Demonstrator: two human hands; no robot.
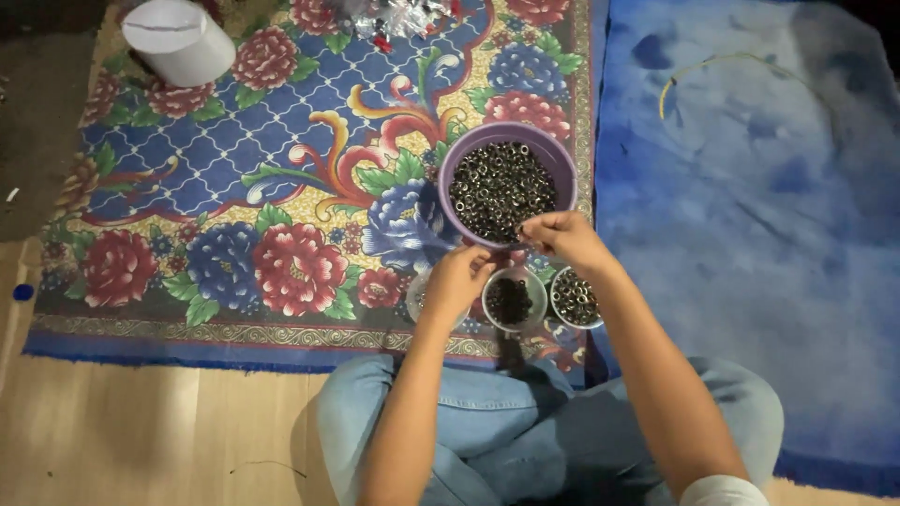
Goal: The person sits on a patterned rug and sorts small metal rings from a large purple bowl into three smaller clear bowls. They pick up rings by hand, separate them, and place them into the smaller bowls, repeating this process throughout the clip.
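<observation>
Both hands, left hand (pixel 457 279) and right hand (pixel 562 236), pinch small pieces by the floral mat's near edge; the purple bowl (pixel 553 155) remains heaped with metal rings (pixel 500 187), two small cups (pixel 512 301) partly filled.

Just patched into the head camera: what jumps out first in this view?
The bright floral mat fills the left and centre. At its near right edge sits a purple bowl full of small metal rings. Just in front, the left hand and right hand meet above two small cups holding more small pieces.
</observation>
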